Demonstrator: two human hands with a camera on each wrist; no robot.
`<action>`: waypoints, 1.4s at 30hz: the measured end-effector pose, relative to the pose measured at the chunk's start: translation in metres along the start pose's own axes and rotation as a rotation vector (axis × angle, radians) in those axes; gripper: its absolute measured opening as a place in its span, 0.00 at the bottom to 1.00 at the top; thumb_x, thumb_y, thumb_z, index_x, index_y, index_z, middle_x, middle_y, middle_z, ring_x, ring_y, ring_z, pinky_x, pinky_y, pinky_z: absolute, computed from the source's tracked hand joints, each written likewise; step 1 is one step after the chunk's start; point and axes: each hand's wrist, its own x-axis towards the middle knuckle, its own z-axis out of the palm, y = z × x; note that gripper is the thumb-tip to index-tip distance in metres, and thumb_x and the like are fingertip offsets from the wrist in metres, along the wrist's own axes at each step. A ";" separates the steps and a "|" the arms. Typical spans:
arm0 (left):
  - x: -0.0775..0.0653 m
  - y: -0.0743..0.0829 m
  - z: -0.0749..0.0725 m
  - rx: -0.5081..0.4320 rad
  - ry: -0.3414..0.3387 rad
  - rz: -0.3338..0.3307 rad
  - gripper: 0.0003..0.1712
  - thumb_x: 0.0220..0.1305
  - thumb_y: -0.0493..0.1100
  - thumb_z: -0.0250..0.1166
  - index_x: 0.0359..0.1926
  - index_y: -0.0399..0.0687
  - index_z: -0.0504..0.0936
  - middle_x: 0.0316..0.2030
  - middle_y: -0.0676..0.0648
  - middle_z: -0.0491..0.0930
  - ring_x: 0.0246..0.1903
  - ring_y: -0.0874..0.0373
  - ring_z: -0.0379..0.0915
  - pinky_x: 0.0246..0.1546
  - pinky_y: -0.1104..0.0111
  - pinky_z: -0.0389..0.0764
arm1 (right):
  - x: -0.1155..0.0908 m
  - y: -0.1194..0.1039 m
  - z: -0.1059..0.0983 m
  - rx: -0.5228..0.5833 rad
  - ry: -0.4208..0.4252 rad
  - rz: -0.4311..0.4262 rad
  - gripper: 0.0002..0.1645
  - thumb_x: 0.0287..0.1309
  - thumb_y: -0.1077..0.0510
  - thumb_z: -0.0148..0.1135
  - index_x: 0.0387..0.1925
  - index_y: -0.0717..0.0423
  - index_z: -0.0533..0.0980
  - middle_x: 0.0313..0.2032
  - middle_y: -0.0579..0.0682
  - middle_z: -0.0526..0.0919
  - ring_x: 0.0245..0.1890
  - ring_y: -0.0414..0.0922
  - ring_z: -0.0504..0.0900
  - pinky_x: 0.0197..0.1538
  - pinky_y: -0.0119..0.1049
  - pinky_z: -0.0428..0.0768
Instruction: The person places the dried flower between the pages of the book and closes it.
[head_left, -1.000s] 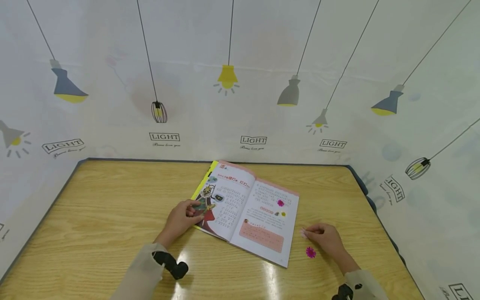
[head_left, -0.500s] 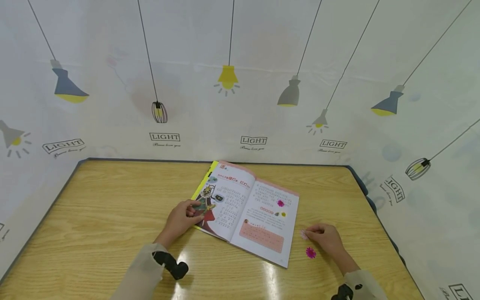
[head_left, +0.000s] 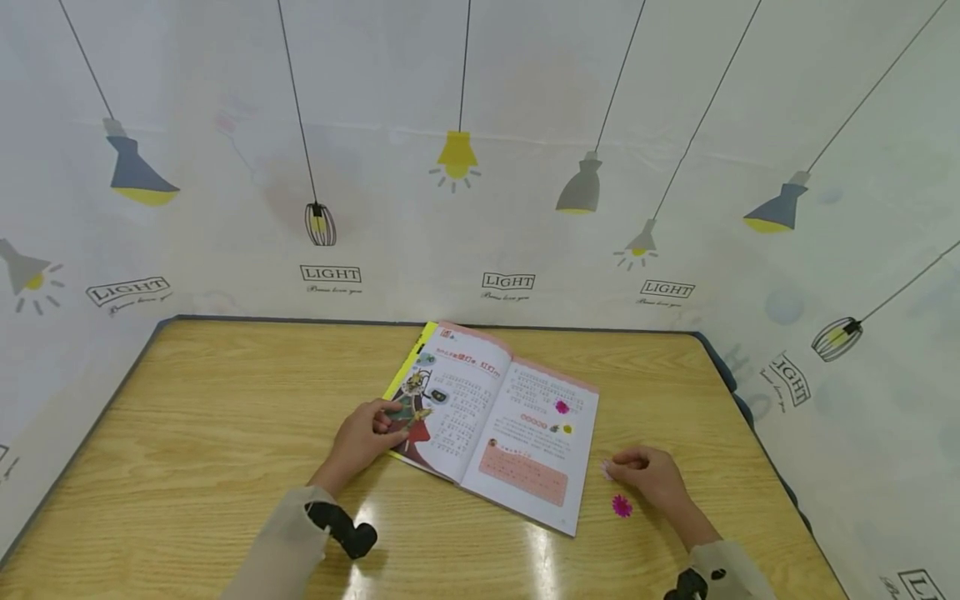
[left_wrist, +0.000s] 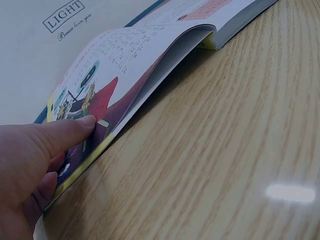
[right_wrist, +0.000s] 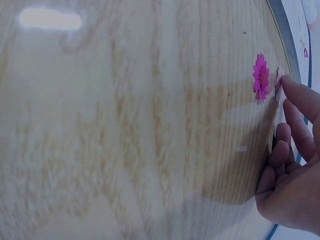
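The left hand [head_left: 363, 435] grips the left edge of an open, white-paged book with a yellow border [head_left: 471, 400], thumb on the page. Just beside the book, on the wood-grained desk [head_left: 247, 392], the right hand [head_left: 654, 477] pinches a pale pink petalled flower [head_left: 606, 470] near a flat magenta flower [head_left: 622, 506].

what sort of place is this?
Probably an indoor study nook, though it may be staged: a wood-grain table, a pale wall covering printed with hanging lamps behind it, and an open book on the table.
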 end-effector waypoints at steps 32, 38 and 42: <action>0.001 -0.001 0.001 0.003 0.001 0.006 0.24 0.50 0.42 0.71 0.49 0.42 0.78 0.33 0.47 0.72 0.31 0.57 0.66 0.34 0.65 0.69 | 0.001 -0.002 -0.001 0.019 -0.008 -0.021 0.13 0.46 0.58 0.70 0.31 0.65 0.80 0.32 0.53 0.82 0.30 0.41 0.74 0.34 0.33 0.72; 0.000 0.000 0.000 -0.003 0.000 -0.002 0.24 0.50 0.41 0.71 0.50 0.42 0.77 0.34 0.47 0.72 0.32 0.56 0.66 0.35 0.65 0.69 | 0.002 -0.004 -0.002 0.018 -0.030 0.002 0.14 0.49 0.55 0.68 0.32 0.65 0.81 0.33 0.53 0.82 0.32 0.42 0.73 0.36 0.34 0.71; 0.000 0.000 0.000 -0.001 -0.002 -0.005 0.24 0.50 0.42 0.70 0.50 0.42 0.77 0.34 0.47 0.72 0.32 0.56 0.66 0.35 0.65 0.69 | 0.000 -0.008 -0.004 0.026 -0.034 0.021 0.15 0.50 0.54 0.67 0.33 0.65 0.81 0.33 0.51 0.81 0.32 0.42 0.72 0.36 0.34 0.70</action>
